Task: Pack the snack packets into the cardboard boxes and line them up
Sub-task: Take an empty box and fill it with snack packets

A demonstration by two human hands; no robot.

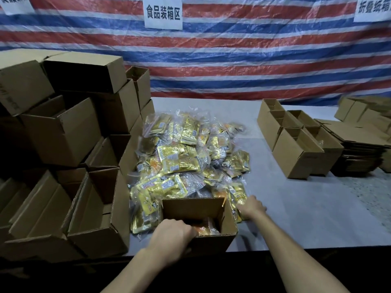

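A heap of gold and clear snack packets point(186, 157) lies on the grey table point(296, 208). An open cardboard box point(211, 242) stands at the table's front edge, right before the heap, with orange packets point(206, 228) inside. My left hand point(171, 235) reaches over the box's near left rim, fingers curled down into it; what they hold is hidden. My right hand point(252, 206) lies to the right of the box at the heap's edge, touching a gold packet point(240, 195). Whether it grips the packet is unclear.
Open cardboard boxes point(63, 132) are stacked high on the left, one large box point(99, 212) beside the heap. More open boxes point(296, 142) and a pile of flattened cartons point(359, 144) stand at the right. A striped tarp with paper signs point(163, 12) hangs behind.
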